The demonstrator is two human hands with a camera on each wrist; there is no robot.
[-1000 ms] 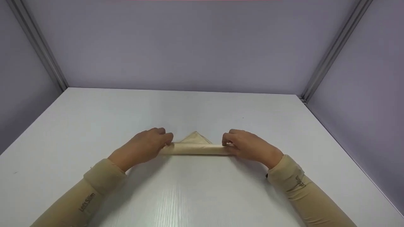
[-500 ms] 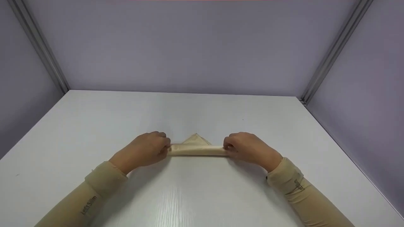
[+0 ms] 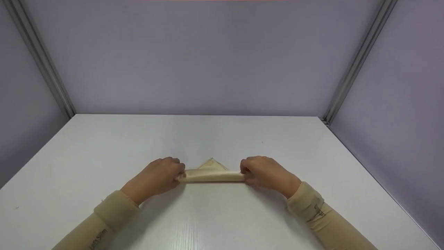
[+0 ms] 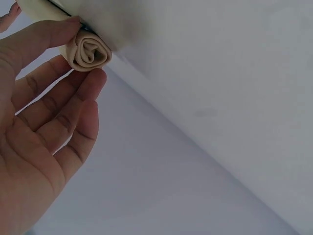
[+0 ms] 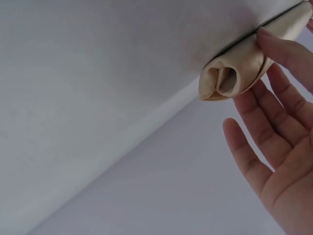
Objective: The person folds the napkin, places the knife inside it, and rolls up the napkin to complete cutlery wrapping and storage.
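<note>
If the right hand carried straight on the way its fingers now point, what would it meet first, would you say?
The right hand points inward along the rolled cloth, whose end its fingers already touch. Pushing on, it would first press into that roll; beyond it lies the left hand.

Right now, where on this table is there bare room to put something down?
The table is bare between the cloth roll and the back wall, on the strips outside the left hand and the right hand, and at the near edge between the sleeves. It is crowded only at the middle, where both hands pinch the roll's ends.
</note>
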